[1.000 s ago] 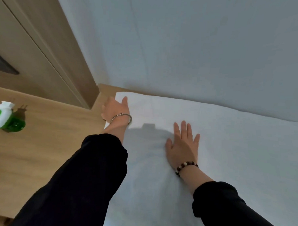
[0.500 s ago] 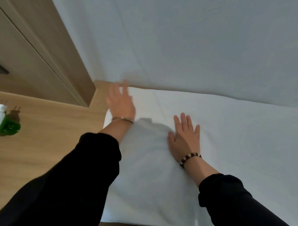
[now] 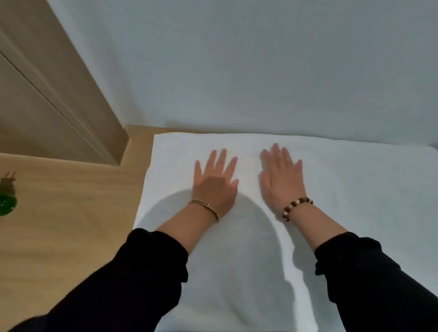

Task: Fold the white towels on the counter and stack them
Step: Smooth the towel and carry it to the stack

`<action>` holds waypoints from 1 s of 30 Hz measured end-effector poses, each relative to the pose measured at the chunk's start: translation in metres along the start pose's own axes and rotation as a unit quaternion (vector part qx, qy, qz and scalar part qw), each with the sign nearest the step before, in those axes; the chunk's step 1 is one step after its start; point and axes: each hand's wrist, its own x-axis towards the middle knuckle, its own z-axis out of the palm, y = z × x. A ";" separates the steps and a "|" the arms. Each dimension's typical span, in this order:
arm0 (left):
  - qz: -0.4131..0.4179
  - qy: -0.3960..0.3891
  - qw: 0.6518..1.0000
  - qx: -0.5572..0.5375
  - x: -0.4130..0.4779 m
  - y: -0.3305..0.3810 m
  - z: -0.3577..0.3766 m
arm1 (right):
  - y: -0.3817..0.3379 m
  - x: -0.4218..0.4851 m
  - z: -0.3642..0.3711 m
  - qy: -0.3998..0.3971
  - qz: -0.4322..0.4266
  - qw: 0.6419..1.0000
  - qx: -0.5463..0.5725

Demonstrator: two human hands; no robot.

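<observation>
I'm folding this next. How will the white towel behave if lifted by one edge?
Probably floppy: the white towel lies flat on the wooden counter under the left hand and right hand. Likely light, since its edges look thin. It may slide on smooth wood if pushed.

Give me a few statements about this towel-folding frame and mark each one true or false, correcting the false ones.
1. The left hand and the right hand both lie palm down on the white towel, fingers straight. True.
2. The left hand pinches the towel's left corner. False: it rests flat nearer the towel's middle and grips nothing.
3. The beaded bracelet is on the right wrist. True.
4. The green object sits on the towel. False: it sits on the bare wooden counter, to the left of the towel and apart from it.
</observation>
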 end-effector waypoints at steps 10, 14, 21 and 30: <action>0.050 -0.030 0.997 0.060 -0.026 0.015 0.029 | 0.084 -0.021 -0.002 -0.033 0.246 0.968 0.037; 0.023 -0.023 0.999 0.041 -0.024 0.018 0.027 | 0.069 -0.047 0.010 -0.083 -0.097 0.992 -0.026; -0.086 0.009 0.996 0.033 -0.014 0.066 0.021 | 0.208 -0.059 -0.015 -0.057 0.291 0.955 -0.020; 0.011 -0.010 1.000 -0.012 0.041 0.216 0.057 | 0.277 -0.040 -0.010 -0.028 0.216 0.976 -0.007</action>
